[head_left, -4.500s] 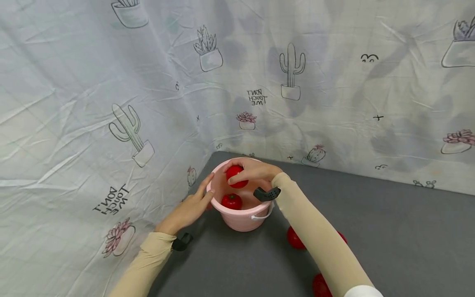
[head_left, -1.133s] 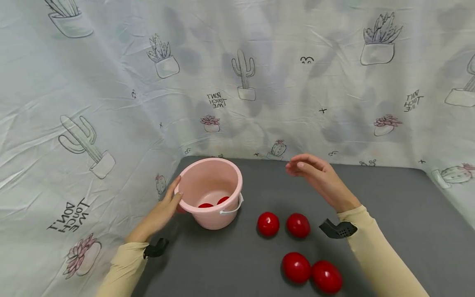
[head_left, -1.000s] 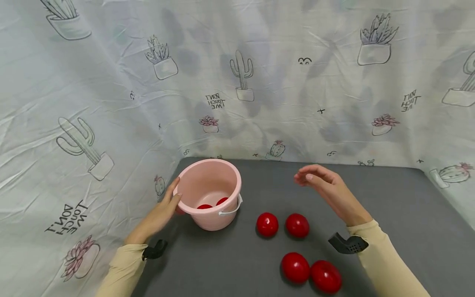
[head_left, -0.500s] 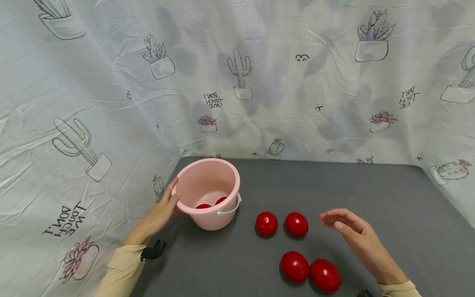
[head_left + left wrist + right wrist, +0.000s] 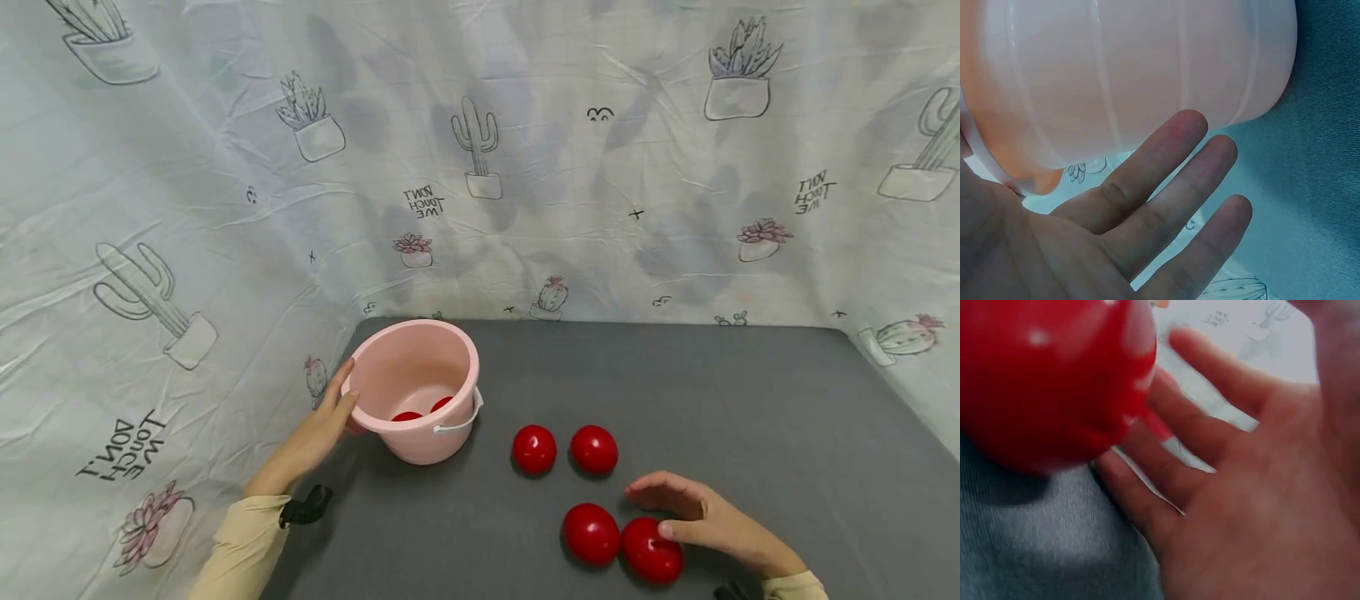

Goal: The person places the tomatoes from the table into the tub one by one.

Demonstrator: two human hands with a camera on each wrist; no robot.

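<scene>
Cactus-print cloth [image 5: 540, 167] backs the grey bench [image 5: 712, 392]. From my end, I see the left hand [image 5: 318, 429] straight-fingered against the pink bucket [image 5: 423, 446], near the far left corner. Toward the near edge, the right hand's [image 5: 708, 518] grip is spread, thumb over the rightmost red fruit [image 5: 647, 554]. I judge this the reaching step; the next move calls for curling those fingers round it.
</scene>
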